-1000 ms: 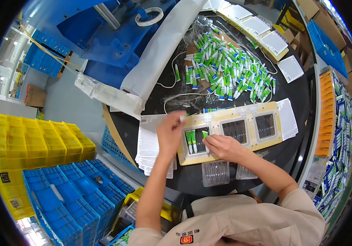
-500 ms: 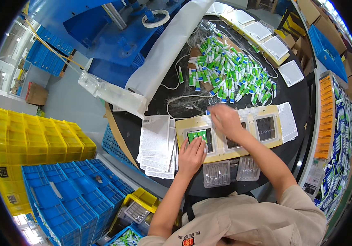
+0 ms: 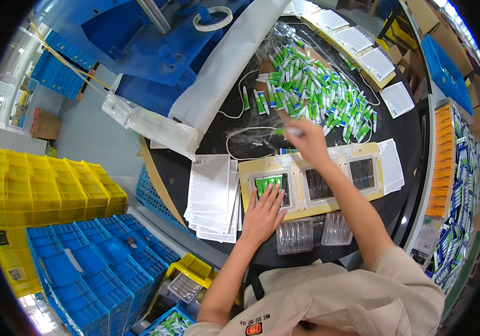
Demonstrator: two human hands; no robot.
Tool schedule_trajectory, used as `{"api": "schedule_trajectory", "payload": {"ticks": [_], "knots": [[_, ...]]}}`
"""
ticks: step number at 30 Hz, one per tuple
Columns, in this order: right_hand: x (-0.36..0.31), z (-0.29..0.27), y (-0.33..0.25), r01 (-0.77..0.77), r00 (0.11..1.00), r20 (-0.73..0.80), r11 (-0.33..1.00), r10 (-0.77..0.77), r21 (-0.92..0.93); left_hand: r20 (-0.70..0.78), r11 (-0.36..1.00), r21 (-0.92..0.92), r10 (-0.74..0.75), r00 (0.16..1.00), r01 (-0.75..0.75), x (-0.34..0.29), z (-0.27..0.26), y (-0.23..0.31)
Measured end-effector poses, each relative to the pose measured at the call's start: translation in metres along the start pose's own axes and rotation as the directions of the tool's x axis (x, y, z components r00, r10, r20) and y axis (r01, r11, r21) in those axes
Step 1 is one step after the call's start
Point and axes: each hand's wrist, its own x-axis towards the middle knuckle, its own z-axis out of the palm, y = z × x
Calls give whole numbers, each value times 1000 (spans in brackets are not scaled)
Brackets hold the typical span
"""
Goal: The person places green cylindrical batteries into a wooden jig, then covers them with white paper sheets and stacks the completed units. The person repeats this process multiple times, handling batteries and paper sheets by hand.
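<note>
My left hand (image 3: 263, 217) lies with fingers spread at the left opening of a yellow-rimmed tray (image 3: 329, 205). Under its fingertips sit several small green tubes (image 3: 267, 182), side by side in a clear blister. Beyond the tray's far edge, my right hand (image 3: 310, 143) is closed on a small tube (image 3: 293, 132) with a white end, slightly blurred. It hovers at the near edge of a large heap of green, white and blue tubes (image 3: 329, 95). The tray's middle opening (image 3: 318, 185) and right opening (image 3: 362, 174) show dark ribbed bottoms under clear plastic.
White printed cards (image 3: 209, 187) are stacked left of the tray, with more cards (image 3: 391, 165) to its right. Two clear blisters (image 3: 294, 236) lie at the near edge. A blue machine (image 3: 156, 67) stands far left; blue crates (image 3: 94, 269) and yellow crates (image 3: 44, 190) are nearer.
My right hand has moved away from the tray's far edge towards the heap, and a tube now shows in its fingers. My left hand stays at the left opening, its fingers slightly more spread.
</note>
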Motion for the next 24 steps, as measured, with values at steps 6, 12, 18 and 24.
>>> {"api": "schedule_trajectory", "payload": {"ticks": [6,12,18,24], "knots": [[-131,-29,-29,418,904,238,848,-354,-324,-63,1000,14,-12,998,13,-7,1,-6],[-140,-3,-29,376,927,165,845,-338,-380,-84,1000,-9,3,996,-3,-15,2,-16],[-151,15,-39,313,949,163,764,-269,-564,-33,997,-63,34,999,-36,-14,-3,-20],[-142,5,-46,287,958,180,806,-226,-517,53,987,-158,47,997,-38,-15,-14,-24]]}}
